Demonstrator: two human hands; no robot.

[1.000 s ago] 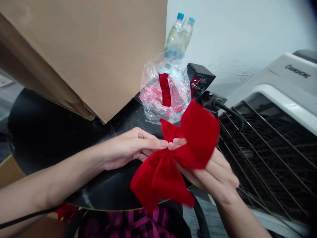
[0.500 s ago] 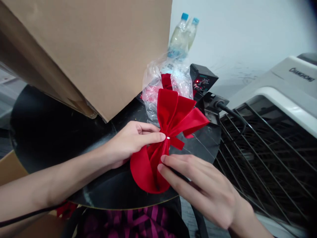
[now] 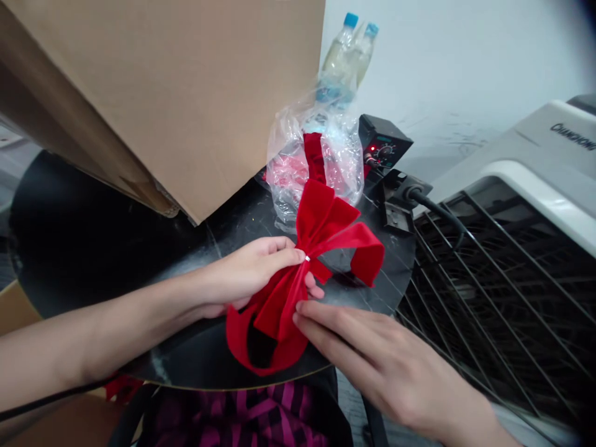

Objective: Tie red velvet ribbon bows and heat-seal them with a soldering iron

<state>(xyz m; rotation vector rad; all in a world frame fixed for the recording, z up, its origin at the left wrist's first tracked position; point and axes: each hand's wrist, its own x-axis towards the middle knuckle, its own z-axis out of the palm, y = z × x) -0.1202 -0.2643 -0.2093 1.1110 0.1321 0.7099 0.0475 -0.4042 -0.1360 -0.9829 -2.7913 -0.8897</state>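
Observation:
A red velvet bow (image 3: 288, 301), cinched at its middle by a small shiny tie, is over the near part of the round black table (image 3: 116, 248). My left hand (image 3: 261, 270) pinches it at the middle, thumb on top beside the tie and fingertips showing beneath on the right. Below the tie, my right hand (image 3: 372, 354) has its fingertips closed on the right edge of the lower loops. One loop spreads out to the right of the tie, and a wide loop hangs toward the table's near edge.
Behind the bow lies a clear plastic bag (image 3: 284, 155) with red material. Two blue-capped bottles (image 3: 342, 59), a black control box (image 3: 384, 146) with a red light, a large cardboard box (image 3: 209, 93) and a grilled heater (image 3: 516, 146) stand around.
The bow has tilted and shifted slightly left and down with my left hand, whose fingertips now show beneath it. The lower loops have spread apart, and the right loop has opened out.

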